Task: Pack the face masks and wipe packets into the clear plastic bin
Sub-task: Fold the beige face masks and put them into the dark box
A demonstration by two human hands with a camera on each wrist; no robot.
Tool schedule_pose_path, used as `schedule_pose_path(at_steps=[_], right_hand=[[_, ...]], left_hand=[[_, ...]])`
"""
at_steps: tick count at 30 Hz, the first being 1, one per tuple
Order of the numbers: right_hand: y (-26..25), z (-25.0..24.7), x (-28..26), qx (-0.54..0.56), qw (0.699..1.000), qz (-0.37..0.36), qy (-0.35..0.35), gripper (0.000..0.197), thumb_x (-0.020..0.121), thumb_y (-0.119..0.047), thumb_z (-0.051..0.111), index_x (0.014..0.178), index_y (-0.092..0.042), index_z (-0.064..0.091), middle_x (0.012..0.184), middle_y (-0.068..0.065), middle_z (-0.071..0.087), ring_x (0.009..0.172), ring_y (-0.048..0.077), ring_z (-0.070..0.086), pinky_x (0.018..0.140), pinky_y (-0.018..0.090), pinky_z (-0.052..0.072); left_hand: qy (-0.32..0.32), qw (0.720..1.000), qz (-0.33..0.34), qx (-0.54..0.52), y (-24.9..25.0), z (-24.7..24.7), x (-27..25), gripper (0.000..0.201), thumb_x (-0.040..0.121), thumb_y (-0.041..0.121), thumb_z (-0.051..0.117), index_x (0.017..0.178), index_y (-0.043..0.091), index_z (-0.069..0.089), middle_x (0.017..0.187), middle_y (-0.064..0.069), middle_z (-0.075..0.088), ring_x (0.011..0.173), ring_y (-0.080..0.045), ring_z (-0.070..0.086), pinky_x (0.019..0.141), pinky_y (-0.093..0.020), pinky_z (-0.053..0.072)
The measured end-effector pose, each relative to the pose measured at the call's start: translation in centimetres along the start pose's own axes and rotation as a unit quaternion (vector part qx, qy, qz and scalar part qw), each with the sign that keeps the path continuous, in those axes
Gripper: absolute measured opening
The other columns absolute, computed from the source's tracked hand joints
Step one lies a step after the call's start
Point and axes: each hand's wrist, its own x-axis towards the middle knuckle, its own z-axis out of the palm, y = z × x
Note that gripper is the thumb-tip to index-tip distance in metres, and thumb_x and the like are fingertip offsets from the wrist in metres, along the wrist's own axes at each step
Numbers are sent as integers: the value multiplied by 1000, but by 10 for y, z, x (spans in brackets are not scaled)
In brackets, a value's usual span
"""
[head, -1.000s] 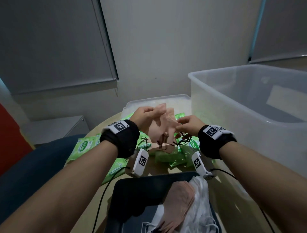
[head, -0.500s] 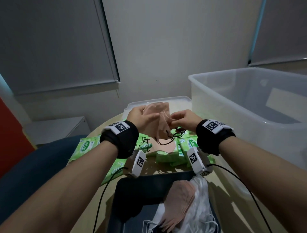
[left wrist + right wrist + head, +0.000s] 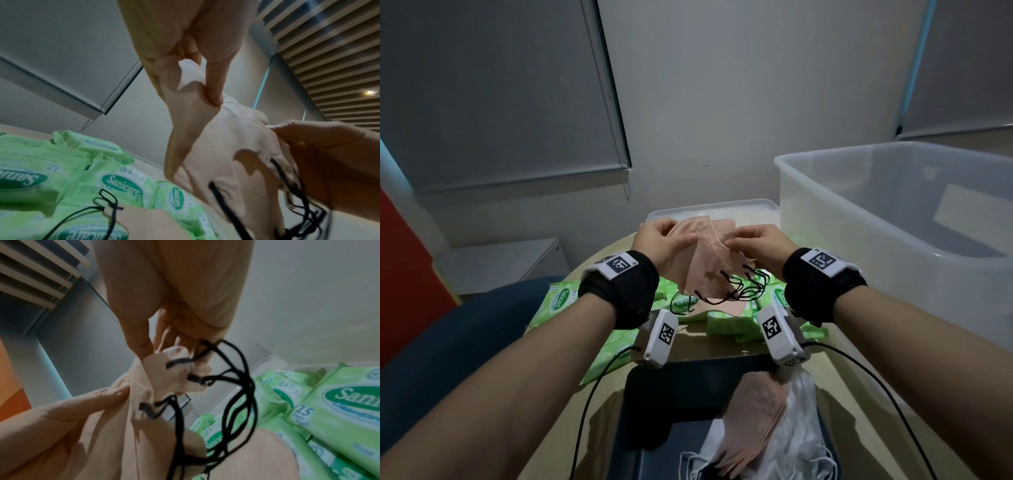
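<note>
Both hands hold a small bunch of peach face masks (image 3: 703, 263) with black ear loops above the table. My left hand (image 3: 664, 240) pinches the bunch's left edge between thumb and fingers (image 3: 213, 91). At its right corner my right hand (image 3: 753, 243) pinches it, and the black loops (image 3: 232, 386) dangle below. Green wipe packets (image 3: 561, 298) lie scattered on the table under the masks (image 3: 226, 154), with another peach mask on top of them. The clear plastic bin (image 3: 887, 219) stands at the right.
A black tray (image 3: 688, 387) near me holds more peach masks (image 3: 753, 418) and a white plastic bag. A clear lid (image 3: 722, 214) lies behind the packets. Cables run from both wrist cameras. A blue chair sits at the left.
Both hands have lifted the peach masks higher above the packets and brought them together into a tighter bunch, with the ear loops now hanging free.
</note>
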Motion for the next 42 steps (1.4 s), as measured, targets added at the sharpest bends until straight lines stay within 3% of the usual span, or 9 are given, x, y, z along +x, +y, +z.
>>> schedule_pose_path(at_steps=[5,11,19,23,28,31,33,36,42], right_hand=[[-1,5,1,55,998,17,36,15,82,0,64,70,-9,60,69,9,57,55,15,54,51,23,45],[-8,16,2,106,993,14,49,18,82,-2,62,67,-11,56,78,16,60,71,28,57,70,39,47],[-17,13,-1,123,990,26,61,12,84,3,56,80,-8,57,73,11,60,57,19,58,49,25,48],[-28,16,-5,230,972,41,8,25,84,14,48,90,-5,62,75,8,62,50,11,63,44,18,49],[-35,17,-8,150,987,35,49,25,84,14,49,98,2,65,93,18,67,62,17,63,54,24,52],[-36,11,-14,65,996,50,31,15,86,6,54,88,-4,65,83,13,63,64,16,56,49,20,50],[-38,7,-20,23,998,62,2,25,90,5,48,77,-13,59,73,5,56,62,13,52,53,24,46],[-46,8,-31,24,996,60,-55,26,95,1,40,82,-14,57,73,3,57,65,15,55,59,29,47],[-63,20,-49,51,995,49,-76,26,95,-15,43,72,-14,54,62,-2,54,49,10,53,48,22,42]], left_hand=[[-15,1000,15,-9,3,3,-4,10,82,17,70,85,16,61,89,-4,65,83,-21,59,76,-39,50],[-15,999,28,-25,9,16,-7,15,89,18,61,103,12,60,95,-3,65,88,-20,60,83,-36,50],[71,995,64,2,15,8,-4,17,74,22,76,69,28,62,72,9,65,70,-14,60,70,-29,51],[87,989,114,31,23,7,-9,13,76,22,75,76,19,63,77,3,62,72,-13,57,68,-23,45],[151,975,146,72,34,-3,-10,15,81,24,70,86,12,63,87,-2,62,80,-18,56,72,-25,44],[112,980,152,66,42,-14,-13,6,86,20,65,88,17,60,85,-7,66,75,-15,55,70,-25,44],[36,982,161,93,49,-20,-15,9,90,13,59,97,10,62,96,-14,68,80,-15,55,73,-24,43],[-48,961,182,205,55,-21,-20,18,93,5,51,107,1,60,106,-18,65,92,-24,58,77,-25,39],[-2,936,225,272,62,-13,-30,20,93,9,49,106,-4,59,104,-23,55,98,-31,52,79,-26,32]])
